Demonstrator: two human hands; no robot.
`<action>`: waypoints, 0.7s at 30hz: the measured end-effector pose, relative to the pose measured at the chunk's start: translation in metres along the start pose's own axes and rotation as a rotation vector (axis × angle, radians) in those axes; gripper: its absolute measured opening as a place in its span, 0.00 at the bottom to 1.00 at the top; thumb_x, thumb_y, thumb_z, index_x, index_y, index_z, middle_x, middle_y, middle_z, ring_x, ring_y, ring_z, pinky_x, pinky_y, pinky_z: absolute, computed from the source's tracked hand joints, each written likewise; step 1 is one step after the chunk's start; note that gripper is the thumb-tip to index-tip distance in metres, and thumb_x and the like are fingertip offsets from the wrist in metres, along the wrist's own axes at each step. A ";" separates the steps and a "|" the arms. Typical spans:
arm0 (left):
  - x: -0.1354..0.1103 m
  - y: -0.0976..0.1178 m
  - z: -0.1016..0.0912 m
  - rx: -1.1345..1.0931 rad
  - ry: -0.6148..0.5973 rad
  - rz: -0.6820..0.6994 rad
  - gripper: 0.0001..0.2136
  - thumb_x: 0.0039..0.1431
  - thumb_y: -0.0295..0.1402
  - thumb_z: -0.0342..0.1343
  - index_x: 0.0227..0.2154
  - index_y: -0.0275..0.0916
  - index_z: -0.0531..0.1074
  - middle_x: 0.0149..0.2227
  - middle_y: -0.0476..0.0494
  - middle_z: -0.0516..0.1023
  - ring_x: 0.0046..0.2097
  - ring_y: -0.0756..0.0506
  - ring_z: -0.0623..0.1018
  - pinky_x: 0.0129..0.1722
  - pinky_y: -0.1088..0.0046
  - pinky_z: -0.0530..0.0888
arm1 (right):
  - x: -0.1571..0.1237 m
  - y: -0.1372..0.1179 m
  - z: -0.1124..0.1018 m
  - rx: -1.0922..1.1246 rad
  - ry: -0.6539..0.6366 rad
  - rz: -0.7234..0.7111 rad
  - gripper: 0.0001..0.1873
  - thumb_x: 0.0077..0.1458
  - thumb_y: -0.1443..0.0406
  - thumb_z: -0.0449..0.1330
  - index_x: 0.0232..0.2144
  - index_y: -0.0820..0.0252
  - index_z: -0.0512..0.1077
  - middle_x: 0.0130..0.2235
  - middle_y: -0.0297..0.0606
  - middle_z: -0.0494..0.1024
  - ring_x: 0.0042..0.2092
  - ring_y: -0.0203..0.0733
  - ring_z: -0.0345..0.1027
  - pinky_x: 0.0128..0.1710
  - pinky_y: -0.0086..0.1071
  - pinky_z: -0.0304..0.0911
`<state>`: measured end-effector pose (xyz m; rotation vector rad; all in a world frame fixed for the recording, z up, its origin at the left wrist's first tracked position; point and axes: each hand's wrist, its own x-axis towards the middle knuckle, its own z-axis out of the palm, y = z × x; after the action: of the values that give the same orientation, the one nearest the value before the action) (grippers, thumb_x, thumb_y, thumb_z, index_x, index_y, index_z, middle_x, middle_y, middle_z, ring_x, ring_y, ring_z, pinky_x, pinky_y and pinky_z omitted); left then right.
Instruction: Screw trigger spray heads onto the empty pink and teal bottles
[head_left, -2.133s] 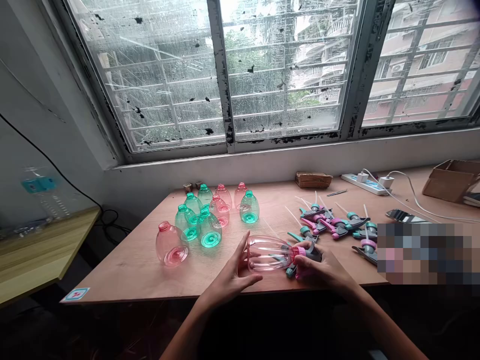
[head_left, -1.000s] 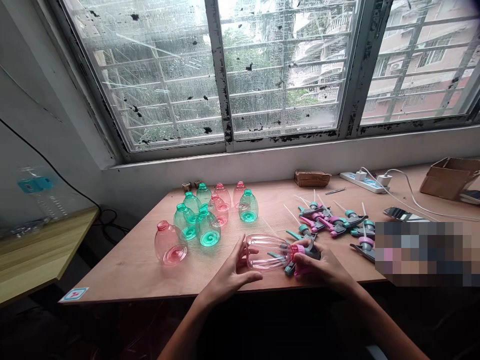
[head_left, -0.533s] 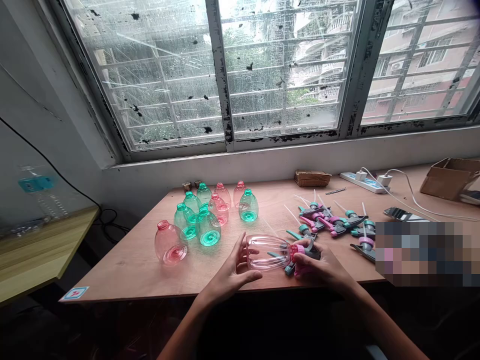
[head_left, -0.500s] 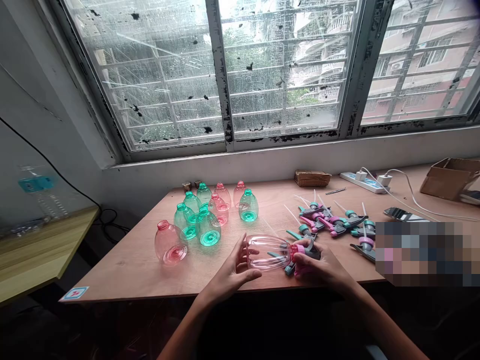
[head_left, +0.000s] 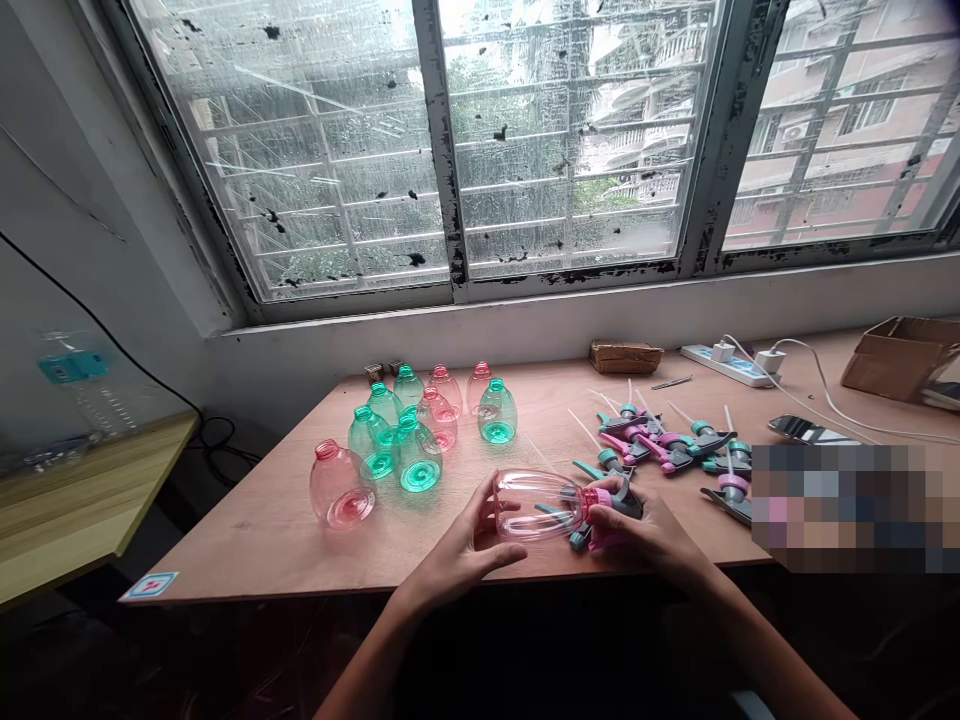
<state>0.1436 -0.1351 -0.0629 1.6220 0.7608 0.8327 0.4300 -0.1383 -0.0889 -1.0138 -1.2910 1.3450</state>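
Streaked windows (head_left: 345, 150) in chipped metal frames run along the back wall, with bars showing through the glass, and below them stretches a pale wooden tabletop (head_left: 247, 520). Above its front edge a clear pink bottle (head_left: 534, 505) lies sideways between the two hands, its neck toward the right; whether it touches the wood cannot be told. The right hand (head_left: 646, 528) has its grip closed around a spray head (head_left: 624, 503), whose pink collar sits at the bottle's neck. The left hand (head_left: 465, 545) cups the base end, fingers at the far side and thumb spread out below; how firmly that grip bears on the bottle is not clear. To the left and farther back stand five green bottles (head_left: 418, 465) and four pink bottles (head_left: 341, 490), all upright, with one of the pink ones well forward of the others. Right of the hands, loose spray heads (head_left: 675, 455) in pink, teal and grey lie in a jumble, their thin tubes pointing various ways. Near the wall are a brown packet (head_left: 625, 357) and a white power strip (head_left: 727, 367) with plugs in it; a cardboard box (head_left: 892, 360) sits farther right. Part of the right side is blurred out.
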 end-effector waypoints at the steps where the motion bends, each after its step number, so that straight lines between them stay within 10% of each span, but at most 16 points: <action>1: 0.000 -0.001 0.000 0.008 0.001 0.009 0.46 0.57 0.36 0.66 0.71 0.49 0.43 0.61 0.33 0.67 0.61 0.36 0.70 0.63 0.50 0.64 | 0.000 0.000 0.000 0.006 -0.003 -0.001 0.24 0.48 0.51 0.72 0.39 0.60 0.72 0.33 0.37 0.80 0.32 0.49 0.79 0.31 0.39 0.76; 21: 0.001 -0.006 -0.001 0.046 0.015 0.050 0.48 0.57 0.33 0.66 0.70 0.57 0.38 0.59 0.36 0.68 0.59 0.40 0.73 0.61 0.52 0.67 | 0.002 0.001 -0.001 -0.037 -0.027 -0.049 0.24 0.51 0.50 0.70 0.40 0.61 0.73 0.31 0.39 0.81 0.31 0.48 0.78 0.29 0.37 0.75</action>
<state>0.1432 -0.1326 -0.0686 1.6831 0.7579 0.8696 0.4302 -0.1364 -0.0903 -0.9858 -1.3569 1.3057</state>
